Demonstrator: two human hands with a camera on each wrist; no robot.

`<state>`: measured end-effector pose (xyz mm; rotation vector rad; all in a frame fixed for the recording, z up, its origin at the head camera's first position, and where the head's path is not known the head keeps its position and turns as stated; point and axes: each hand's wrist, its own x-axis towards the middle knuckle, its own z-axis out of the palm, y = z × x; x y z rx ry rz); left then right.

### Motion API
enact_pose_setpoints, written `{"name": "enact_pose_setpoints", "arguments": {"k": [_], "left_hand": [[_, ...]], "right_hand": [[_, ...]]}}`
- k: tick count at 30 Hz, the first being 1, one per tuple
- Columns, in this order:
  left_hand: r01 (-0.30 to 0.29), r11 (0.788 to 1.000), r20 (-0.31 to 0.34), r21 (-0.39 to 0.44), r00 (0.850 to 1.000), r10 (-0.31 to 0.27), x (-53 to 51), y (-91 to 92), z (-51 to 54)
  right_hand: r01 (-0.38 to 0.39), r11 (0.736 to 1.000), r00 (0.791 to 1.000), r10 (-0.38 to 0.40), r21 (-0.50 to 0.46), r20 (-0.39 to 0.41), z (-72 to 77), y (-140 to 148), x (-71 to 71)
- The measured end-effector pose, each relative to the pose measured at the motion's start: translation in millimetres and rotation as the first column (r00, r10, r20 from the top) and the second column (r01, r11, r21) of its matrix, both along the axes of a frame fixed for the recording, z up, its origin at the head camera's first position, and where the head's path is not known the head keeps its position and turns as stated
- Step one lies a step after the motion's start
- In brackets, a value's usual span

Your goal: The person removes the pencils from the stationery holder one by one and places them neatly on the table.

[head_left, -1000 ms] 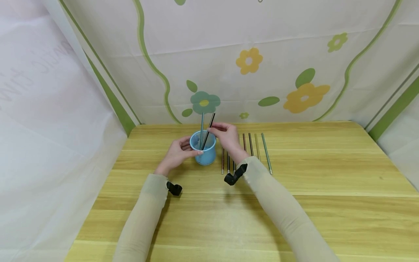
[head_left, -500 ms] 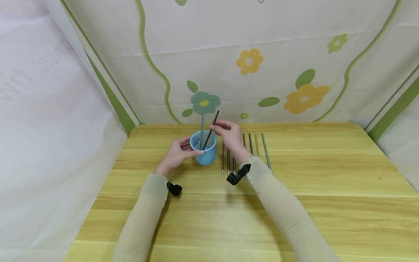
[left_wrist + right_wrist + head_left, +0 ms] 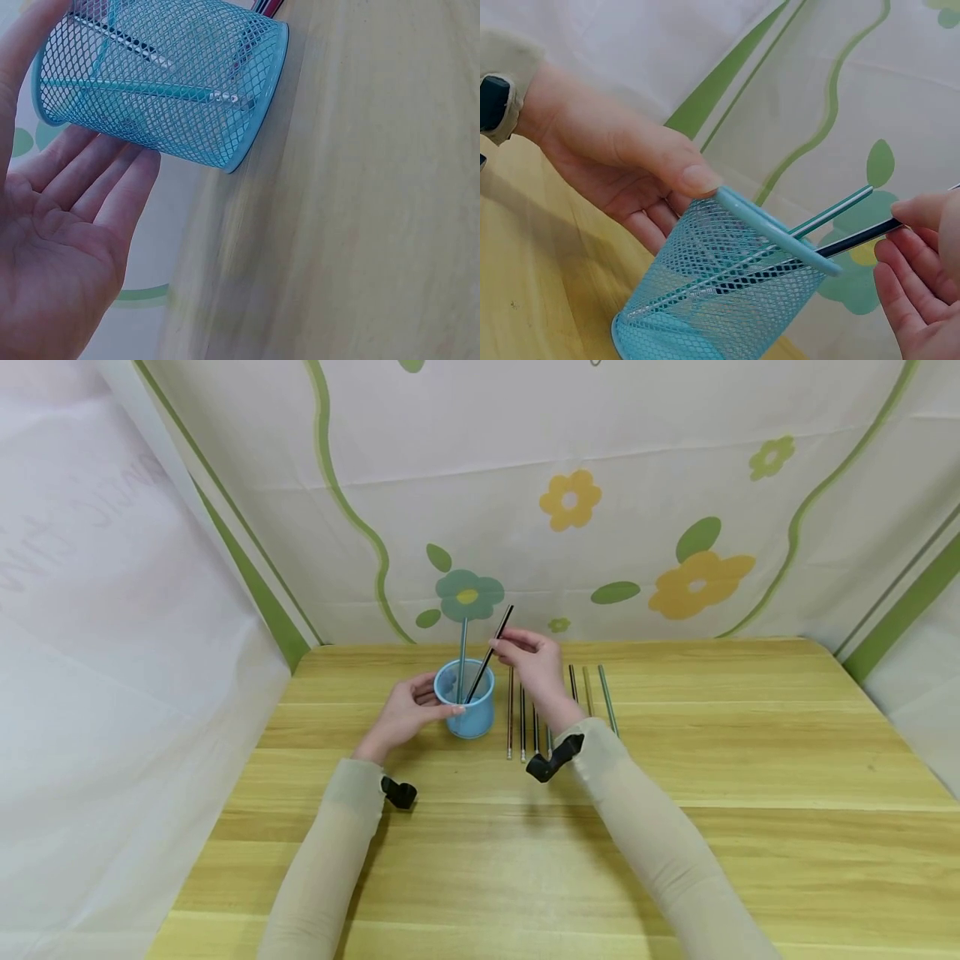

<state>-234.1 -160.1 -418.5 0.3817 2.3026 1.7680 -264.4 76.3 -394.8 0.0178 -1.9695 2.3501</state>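
Note:
A light-blue mesh pencil cup (image 3: 472,720) stands on the table, seen close up in both wrist views. My left hand (image 3: 405,714) holds it from the left, thumb at the rim and fingers along its far side. A teal pencil (image 3: 832,212) leans inside the cup, eraser end down. My right hand (image 3: 536,668) pinches a black pencil (image 3: 487,660) by its upper part, between thumb and fingers. That pencil slants to the right, with its eraser end inside the cup, above the bottom in the right wrist view.
Several pencils lie side by side on the wooden table (image 3: 480,860) to the cup's right, including a brown pencil (image 3: 511,714) and a teal pencil (image 3: 608,697). My right forearm partly covers the row. A flowered curtain (image 3: 637,460) hangs behind the table.
My right hand has moved right and slightly up with the black pencil, which tilts further right and sticks out a little higher. My left hand and the cup stay in place.

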Motion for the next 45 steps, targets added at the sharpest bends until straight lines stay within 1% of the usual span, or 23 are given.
{"name": "enact_pose_setpoints", "arguments": {"k": [3, 5, 9, 13, 19, 22, 26, 27, 29, 34, 38, 43, 45], "left_hand": [[0.006, 1.000, 0.001, 0.003, 1.000, -0.006, 6.0, 2.2, 10.3], [0.010, 1.000, -0.003, 0.010, 1.000, -0.010, 9.1, 3.3, 14.9], [0.008, 1.000, -0.009, 0.016, 1.000, -0.008, 9.3, 3.2, 14.0], [0.008, 1.000, -0.009, 0.016, 1.000, -0.007, 8.1, 2.7, 11.9], [0.010, 1.000, -0.007, 0.010, 1.000, -0.010, 7.8, 2.3, 12.2], [0.007, 1.000, -0.005, 0.003, 1.000, -0.007, 2.6, 0.2, 3.5], [0.000, 1.000, -0.009, 0.000, 1.000, 0.000, -6.0, -3.3, -11.6], [-0.001, 1.000, -0.012, 0.002, 1.000, 0.001, -6.8, -3.6, -13.4], [-0.002, 1.000, -0.018, 0.003, 1.000, 0.002, -7.3, -3.9, -15.0], [-0.004, 1.000, -0.027, 0.006, 1.000, 0.004, -7.0, -3.7, -15.0], [-0.006, 1.000, -0.040, 0.006, 0.999, 0.007, -7.0, -3.8, -15.9], [-0.006, 1.000, -0.045, 0.003, 0.999, 0.006, -7.6, -4.2, -17.5], [-0.006, 1.000, -0.043, 0.002, 0.999, 0.006, -7.9, -4.5, -17.6]], "right_hand": [[0.011, 0.999, 1.000, -0.010, -0.036, 0.007, 2.8, 2, 0.0], [0.022, 0.999, 1.000, -0.022, -0.049, 0.010, 4.9, 4, 0.0], [0.044, 0.995, 0.999, -0.043, -0.093, 0.007, 9.1, 8, -0.7], [0.063, 0.987, 0.998, -0.066, -0.149, -0.014, 13.4, 12, -1.9], [0.067, 0.976, 0.996, -0.079, -0.207, -0.047, 19.7, 21, -2.0], [0.070, 0.967, 0.995, -0.086, -0.244, -0.054, 22.6, 26, -1.4], [0.072, 0.956, 0.994, -0.093, -0.285, -0.063, 26.2, 34, -0.4], [0.071, 0.953, 0.993, -0.094, -0.293, -0.065, 27.2, 36, -0.2], [0.071, 0.950, 0.993, -0.097, -0.304, -0.073, 28.9, 41, 0.1], [0.083, 0.936, 0.990, -0.116, -0.343, -0.077, 31.4, 53, -0.1], [0.100, 0.919, 0.989, -0.133, -0.382, -0.063, 31.9, 62, -0.7], [0.112, 0.908, 0.988, -0.144, -0.403, -0.050, 30.4, 72, -1.6], [0.123, 0.913, 0.987, -0.154, -0.389, -0.050, 29.5, 76, -1.3]]}}
